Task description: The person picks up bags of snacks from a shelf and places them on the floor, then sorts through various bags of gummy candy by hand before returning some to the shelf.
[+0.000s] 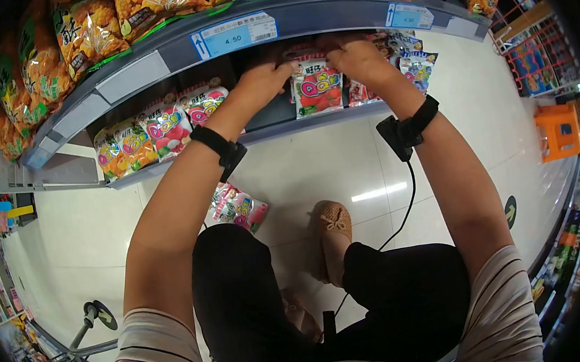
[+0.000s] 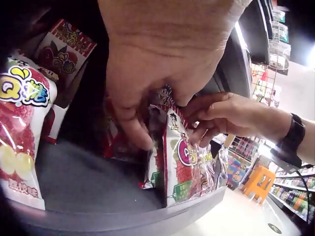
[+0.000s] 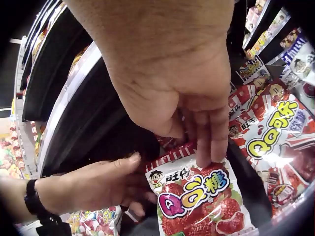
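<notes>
In the head view both hands reach under the upper shelf to a strawberry gummy candy bag [image 1: 318,89] standing at the front of the lower shelf. The right hand [image 1: 362,61] holds this bag's top; in the right wrist view its fingers [image 3: 211,140] lie over the front of the printed candy bag [image 3: 202,196]. At the bag's left side is the left hand [image 1: 261,87], its thumb raised in the right wrist view. The left wrist view has the left hand [image 2: 167,59] over the bag tops, one finger down beside the strawberry bag [image 2: 179,162]. I cannot tell whether it grips one.
More gummy bags [image 1: 164,126] stand on the shelf's left; other candy bags [image 1: 418,70] are on the right. Two bags [image 1: 240,206] lie on the floor near the knee. The upper shelf edge [image 1: 156,72] overhangs the hands. An orange stool [image 1: 558,133] stands right.
</notes>
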Available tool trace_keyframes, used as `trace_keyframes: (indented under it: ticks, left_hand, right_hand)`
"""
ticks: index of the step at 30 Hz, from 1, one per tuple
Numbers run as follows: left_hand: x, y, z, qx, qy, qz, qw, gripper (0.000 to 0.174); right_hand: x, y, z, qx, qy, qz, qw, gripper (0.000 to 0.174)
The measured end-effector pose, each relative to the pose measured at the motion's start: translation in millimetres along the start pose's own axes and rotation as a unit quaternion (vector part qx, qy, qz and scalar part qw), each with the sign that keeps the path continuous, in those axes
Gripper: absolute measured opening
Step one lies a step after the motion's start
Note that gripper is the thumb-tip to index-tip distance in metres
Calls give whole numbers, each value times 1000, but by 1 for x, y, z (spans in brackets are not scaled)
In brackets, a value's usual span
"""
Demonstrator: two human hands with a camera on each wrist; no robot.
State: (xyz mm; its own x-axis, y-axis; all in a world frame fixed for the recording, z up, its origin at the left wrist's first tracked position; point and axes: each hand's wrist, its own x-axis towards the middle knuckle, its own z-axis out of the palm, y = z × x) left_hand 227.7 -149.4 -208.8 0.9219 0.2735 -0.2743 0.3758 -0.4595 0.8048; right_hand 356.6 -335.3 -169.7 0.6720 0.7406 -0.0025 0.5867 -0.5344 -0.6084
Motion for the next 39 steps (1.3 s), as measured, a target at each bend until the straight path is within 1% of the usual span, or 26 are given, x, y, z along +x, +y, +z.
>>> trace_keyframes:
  ticks: [1, 3, 4, 6, 7, 8, 9, 11, 12, 14, 15, 16, 17, 19, 20, 22, 23, 24, 27, 31, 35, 37, 39]
  left_hand:
    - [0, 2, 1, 11, 1, -3, 1000, 75]
    - [-2, 5, 0, 34, 5, -11, 999, 68]
    - [-9, 4, -2, 64, 37, 8, 997, 68]
    - [-16, -11, -16, 54, 87, 32, 994, 65]
    - [-31, -12, -26, -20, 99, 40, 994, 62]
    - [-46, -12, -35, -94, 111, 50, 988, 58]
    - [-54, -22, -49, -103, 121, 7, 987, 53]
    - [-85, -47, -76, -94, 144, 24, 985, 45]
    - [-102, -55, -83, -114, 164, 29, 979, 41]
    - [-137, -75, -89, -153, 203, 43, 966, 34]
    - [-152, -90, -92, -133, 201, 10, 970, 33]
    - [-165, -112, -91, -115, 199, -24, 973, 31]
    - [-176, -133, -87, -97, 196, -58, 974, 30]
    - [-194, -171, -71, -129, 171, -116, 970, 28]
    - [-201, -196, -62, -149, 145, -131, 969, 27]
    - [-212, -203, -44, -174, 150, -156, 961, 28]
    - [-214, -204, -38, -183, 157, -163, 957, 29]
    - [-214, -202, -34, -184, 176, -155, 954, 28]
    - [-215, -193, -29, -187, 235, -125, 946, 25]
    - [-209, -188, -42, -180, 319, -71, 928, 24]
    - [-200, -182, -64, -169, 388, -35, 905, 24]
    - [-195, -184, -73, -157, 394, -28, 905, 26]
    - [-189, -186, -81, -139, 393, -18, 909, 29]
  right_hand:
    - [2, 1, 2, -18, 19, -14, 1000, 36]
    - [6, 2, 8, -26, 53, -2, 998, 36]
    - [9, 0, 13, -28, 69, 3, 997, 35]
    - [13, -5, 22, 100, 54, -41, 993, 34]
    - [10, -18, 22, 165, 46, -59, 983, 34]
    - [3, -30, 23, 187, 21, -25, 982, 30]
    - [3, -32, 30, 195, -12, -16, 981, 30]
    - [6, -35, 46, 209, -79, -4, 975, 29]
    - [3, -39, 55, 236, -82, -18, 968, 28]
    - [3, -37, 72, 234, -131, -61, 961, 27]
    - [4, -38, 78, 232, -154, -82, 957, 27]
    - [0, -44, 79, 185, -180, -77, 963, 26]
    - [-2, -43, 90, 170, -194, -105, 960, 25]
    - [-4, -34, 114, 136, -222, -162, 952, 25]
    - [-6, -40, 117, 104, -236, -167, 952, 31]
    - [-11, -42, 134, 117, -229, -161, 953, 35]
    - [-11, -42, 143, 124, -225, -158, 953, 37]
    - [-10, -48, 146, 134, -243, -109, 954, 43]
    - [-6, -62, 149, 245, -298, 41, 922, 45]
    - [-1, -72, 152, 321, -292, 79, 897, 45]
    - [2, -76, 157, 333, -284, 96, 894, 44]
    - [3, -75, 159, 359, -283, 107, 883, 44]
    - [4, -74, 159, 358, -284, 113, 882, 44]
